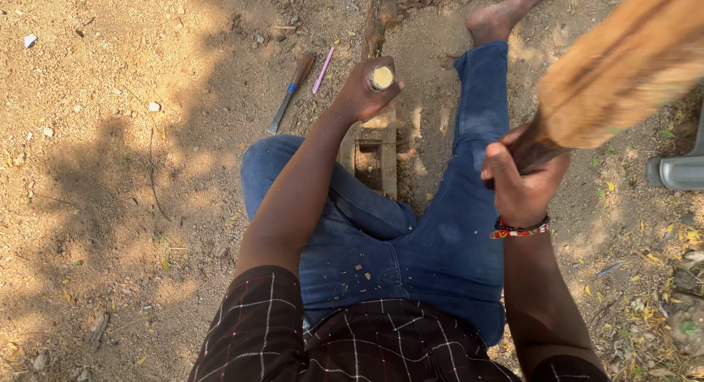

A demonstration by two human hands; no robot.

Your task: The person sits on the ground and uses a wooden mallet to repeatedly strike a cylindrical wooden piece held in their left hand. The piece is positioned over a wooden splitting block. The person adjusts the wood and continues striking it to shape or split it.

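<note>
The person is sitting on sandy ground, legs in blue jeans (447,243) straddling a rough wooden beam with a rectangular slot cut in it (372,158). The left hand (364,90) is closing around a pale round-ended wooden chisel handle (381,77), holding it upright over the beam. The right hand (522,178) is gripping the dark handle of a big, blurred tan wooden mallet (620,70), lifted off to the side. A spare blue-collared chisel (291,91) and a pink pencil (323,69) are lying just beside each other on the dirt.

Outdoor woodworking spot: dirt ground (110,169), chisel (291,89)
</note>
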